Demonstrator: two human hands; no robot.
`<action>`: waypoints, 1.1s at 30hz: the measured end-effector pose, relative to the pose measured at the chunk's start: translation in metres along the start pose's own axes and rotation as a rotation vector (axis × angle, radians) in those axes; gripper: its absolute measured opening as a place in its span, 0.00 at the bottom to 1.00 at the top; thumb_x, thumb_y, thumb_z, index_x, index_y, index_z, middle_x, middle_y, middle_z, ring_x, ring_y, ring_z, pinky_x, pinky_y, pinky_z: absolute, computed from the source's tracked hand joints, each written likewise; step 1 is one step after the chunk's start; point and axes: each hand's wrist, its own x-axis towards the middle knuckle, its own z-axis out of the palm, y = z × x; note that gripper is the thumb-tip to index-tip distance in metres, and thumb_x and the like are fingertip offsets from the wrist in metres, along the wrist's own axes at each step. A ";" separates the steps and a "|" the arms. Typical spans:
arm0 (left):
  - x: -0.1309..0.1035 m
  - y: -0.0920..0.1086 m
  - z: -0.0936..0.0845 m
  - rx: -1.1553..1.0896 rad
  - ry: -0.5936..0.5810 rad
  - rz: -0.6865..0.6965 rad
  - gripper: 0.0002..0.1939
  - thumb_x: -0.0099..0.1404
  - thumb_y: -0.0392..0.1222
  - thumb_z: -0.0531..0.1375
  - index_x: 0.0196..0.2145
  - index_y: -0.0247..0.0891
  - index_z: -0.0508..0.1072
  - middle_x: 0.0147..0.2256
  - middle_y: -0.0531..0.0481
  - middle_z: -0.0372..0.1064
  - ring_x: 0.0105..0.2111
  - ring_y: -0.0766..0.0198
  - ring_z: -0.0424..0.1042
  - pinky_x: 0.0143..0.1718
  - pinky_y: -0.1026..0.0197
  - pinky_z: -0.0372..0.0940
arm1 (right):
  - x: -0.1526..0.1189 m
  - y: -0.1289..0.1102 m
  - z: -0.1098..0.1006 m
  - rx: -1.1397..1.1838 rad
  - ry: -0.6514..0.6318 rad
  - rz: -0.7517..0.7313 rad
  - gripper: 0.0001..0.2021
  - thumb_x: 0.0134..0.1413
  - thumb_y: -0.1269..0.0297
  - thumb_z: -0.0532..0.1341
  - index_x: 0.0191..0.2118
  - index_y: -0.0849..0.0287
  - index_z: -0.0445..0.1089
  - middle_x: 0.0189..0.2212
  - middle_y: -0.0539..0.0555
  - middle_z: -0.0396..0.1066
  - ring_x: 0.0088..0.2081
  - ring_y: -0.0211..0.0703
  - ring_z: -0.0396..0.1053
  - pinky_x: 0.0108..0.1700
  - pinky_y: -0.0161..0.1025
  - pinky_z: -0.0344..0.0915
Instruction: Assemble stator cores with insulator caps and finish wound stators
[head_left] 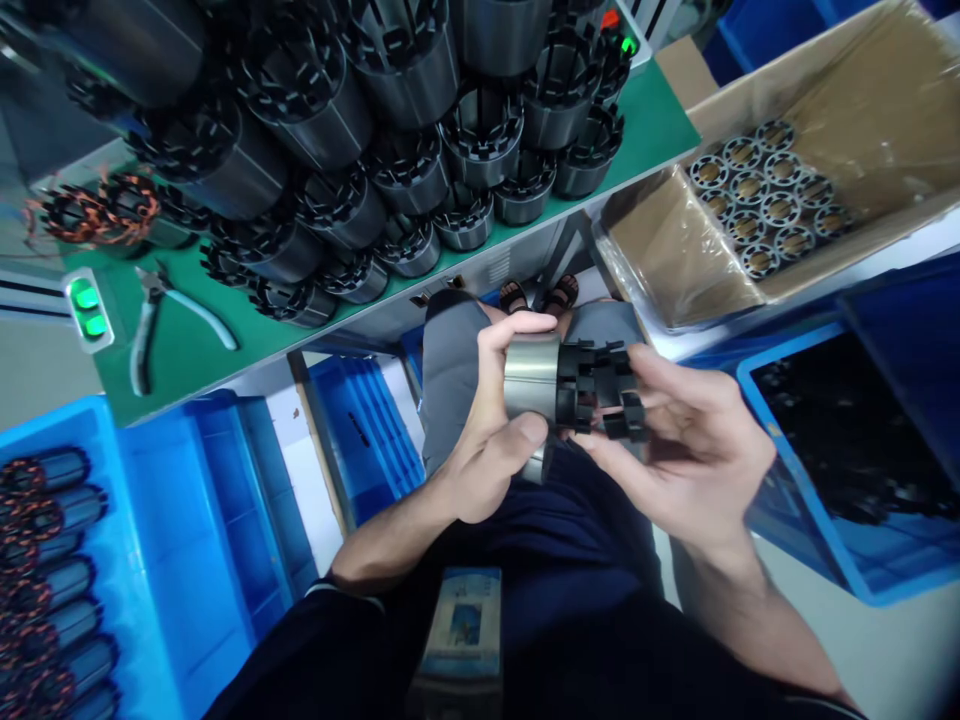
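In the head view, my left hand [487,450] is wrapped round a bare metal stator core [531,375], held sideways above my lap. Part of another silvery metal cylinder [535,465] shows just below my left thumb. My right hand [690,450] grips a black plastic slotted end insulator [619,395] between thumb and fingers. It lies at the core's right end, where more black prongs [574,385] stick out. Whether the insulator in my fingers touches those prongs I cannot tell.
Stacked stator cores with black insulators [405,170] crowd the green bench [180,370], beside pliers [161,300] and copper-wound stators [97,215]. A carton [675,255] at right holds bare cores. Blue bins stand around: one with black parts [795,450], one with wound stators [112,450].
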 end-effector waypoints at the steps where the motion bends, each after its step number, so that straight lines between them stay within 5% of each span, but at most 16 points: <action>1: -0.001 0.000 -0.002 -0.008 -0.010 -0.016 0.42 0.76 0.71 0.69 0.75 0.47 0.66 0.58 0.41 0.83 0.46 0.45 0.85 0.51 0.44 0.78 | 0.001 0.002 -0.002 -0.021 -0.011 -0.034 0.45 0.61 0.74 0.83 0.79 0.35 0.77 0.55 0.48 0.91 0.43 0.49 0.91 0.55 0.47 0.92; 4: -0.005 0.003 -0.004 -0.021 -0.030 -0.083 0.43 0.75 0.71 0.70 0.76 0.48 0.66 0.55 0.42 0.83 0.38 0.49 0.82 0.40 0.48 0.75 | 0.007 0.007 -0.011 -0.072 -0.069 -0.132 0.42 0.66 0.70 0.80 0.80 0.36 0.76 0.52 0.49 0.92 0.39 0.51 0.89 0.44 0.49 0.92; 7: -0.007 0.005 -0.003 0.001 -0.015 -0.117 0.43 0.74 0.72 0.71 0.76 0.49 0.68 0.56 0.42 0.82 0.38 0.49 0.82 0.43 0.47 0.76 | 0.013 0.004 -0.021 -0.128 -0.116 -0.204 0.41 0.67 0.67 0.80 0.81 0.36 0.75 0.51 0.48 0.92 0.37 0.52 0.87 0.35 0.48 0.88; 13: -0.008 0.006 -0.004 0.089 -0.045 -0.043 0.39 0.78 0.72 0.68 0.75 0.48 0.71 0.59 0.41 0.77 0.51 0.44 0.81 0.58 0.43 0.78 | 0.013 -0.002 -0.023 -0.163 -0.146 -0.202 0.43 0.66 0.72 0.80 0.81 0.37 0.75 0.51 0.48 0.92 0.36 0.52 0.87 0.35 0.49 0.87; 19: -0.011 0.012 -0.009 0.238 -0.220 -0.052 0.38 0.83 0.67 0.64 0.80 0.50 0.63 0.57 0.41 0.80 0.51 0.44 0.82 0.60 0.42 0.78 | 0.007 0.014 -0.012 -0.025 -0.067 -0.268 0.48 0.58 0.72 0.86 0.81 0.42 0.76 0.54 0.50 0.92 0.36 0.48 0.88 0.40 0.45 0.91; 22: -0.008 0.010 -0.001 0.206 -0.064 -0.018 0.35 0.84 0.69 0.62 0.75 0.46 0.70 0.57 0.40 0.79 0.54 0.44 0.80 0.62 0.42 0.77 | 0.004 0.011 -0.021 -0.099 -0.125 -0.189 0.47 0.61 0.67 0.86 0.82 0.40 0.74 0.58 0.51 0.92 0.38 0.51 0.91 0.43 0.46 0.93; 25: 0.001 0.006 0.009 0.047 0.135 -0.032 0.31 0.84 0.71 0.62 0.70 0.47 0.73 0.49 0.43 0.79 0.54 0.44 0.82 0.54 0.46 0.79 | -0.003 0.000 -0.033 -0.050 -0.090 -0.067 0.46 0.63 0.67 0.85 0.82 0.41 0.74 0.53 0.51 0.93 0.40 0.55 0.93 0.45 0.49 0.95; 28: 0.010 0.008 0.014 -0.103 0.171 -0.084 0.31 0.83 0.69 0.64 0.72 0.50 0.72 0.44 0.45 0.81 0.54 0.41 0.86 0.47 0.46 0.81 | -0.008 -0.011 -0.033 -0.068 -0.043 -0.050 0.44 0.57 0.68 0.88 0.76 0.41 0.80 0.51 0.51 0.93 0.38 0.55 0.93 0.39 0.47 0.94; 33: 0.019 0.014 0.022 -0.098 0.225 -0.034 0.38 0.85 0.74 0.53 0.78 0.51 0.72 0.57 0.40 0.85 0.60 0.36 0.85 0.50 0.41 0.84 | -0.005 -0.014 -0.004 -0.063 -0.104 -0.096 0.37 0.64 0.73 0.84 0.74 0.41 0.82 0.45 0.49 0.92 0.32 0.48 0.87 0.36 0.45 0.92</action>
